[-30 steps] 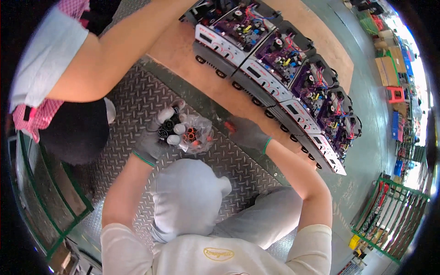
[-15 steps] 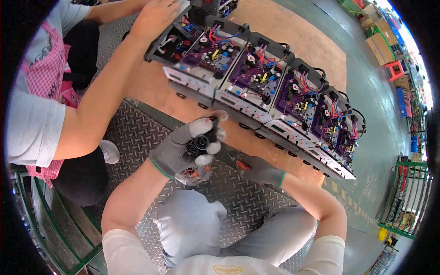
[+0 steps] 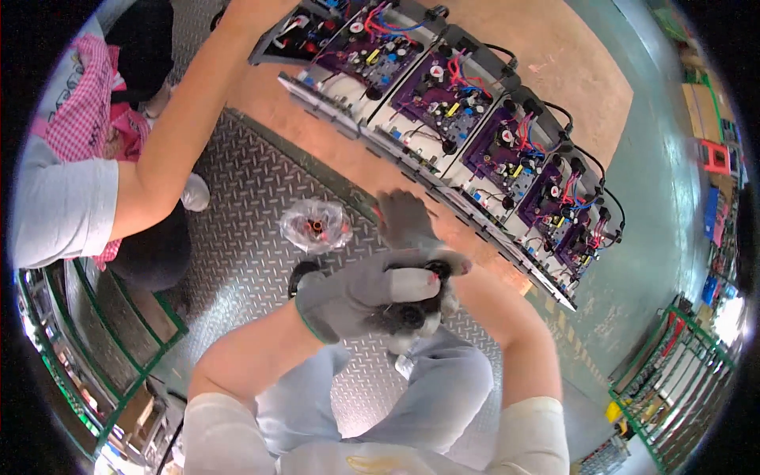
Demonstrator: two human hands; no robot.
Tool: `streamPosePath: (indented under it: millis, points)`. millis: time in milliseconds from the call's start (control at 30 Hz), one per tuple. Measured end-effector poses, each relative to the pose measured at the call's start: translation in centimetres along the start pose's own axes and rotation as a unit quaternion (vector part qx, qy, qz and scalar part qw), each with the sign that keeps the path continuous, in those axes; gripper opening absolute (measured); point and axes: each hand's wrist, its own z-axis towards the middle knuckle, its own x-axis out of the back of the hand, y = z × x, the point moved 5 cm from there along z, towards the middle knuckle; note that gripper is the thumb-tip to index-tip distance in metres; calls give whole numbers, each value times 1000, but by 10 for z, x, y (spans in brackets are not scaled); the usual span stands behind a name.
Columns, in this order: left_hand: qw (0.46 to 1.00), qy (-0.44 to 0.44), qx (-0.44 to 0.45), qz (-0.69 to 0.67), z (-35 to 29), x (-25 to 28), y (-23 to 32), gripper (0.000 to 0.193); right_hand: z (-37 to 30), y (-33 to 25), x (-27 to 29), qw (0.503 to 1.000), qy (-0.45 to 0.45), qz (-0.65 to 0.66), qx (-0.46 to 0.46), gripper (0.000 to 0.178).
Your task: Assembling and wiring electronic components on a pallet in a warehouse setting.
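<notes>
My left hand point(image 3: 376, 294), in a grey glove with pale fingertips, is closed around several black round plastic parts point(image 3: 412, 317). It is in front of my right forearm. My right hand point(image 3: 406, 220), also gloved in grey, is farther off at the table's near edge, below the front panels of the open electronic units point(image 3: 455, 111). A small reddish bit shows at its left side; the fingers look curled, but what they hold is hidden. A clear plastic bag point(image 3: 293, 226) with orange-red pieces inside lies to the left of my hands.
The units stand in a slanting row on a wooden tabletop point(image 3: 582, 47), with purple boards and loose wires. At the left a co-worker's arm point(image 3: 186, 127) reaches to the far end of the row. Patterned metal plate point(image 3: 237, 198) lies below; green metal racks point(image 3: 673, 380) stand either side.
My left hand has moved right and nearer me with the black parts, uncovering the plastic bag. My right hand has moved away from me and slightly left, to the table edge. The view has shifted.
</notes>
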Motion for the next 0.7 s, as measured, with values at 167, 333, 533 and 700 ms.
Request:
streamPosePath:
  millis: [167,333,533,700]
  points:
    - [996,60,-59,-41,-42,9,-8,47,57,-2,-48,965,140,-221,-4,44]
    - [988,41,-120,-90,-104,15,-13,48,69,21,-71,971,143,-186,-43,50]
    - [970,90,-188,-123,-152,5,-19,52,29,14,-55,967,127,-219,6,54]
    - [955,76,-254,-133,-193,-9,-27,47,-14,-19,-29,978,89,-188,13,50]
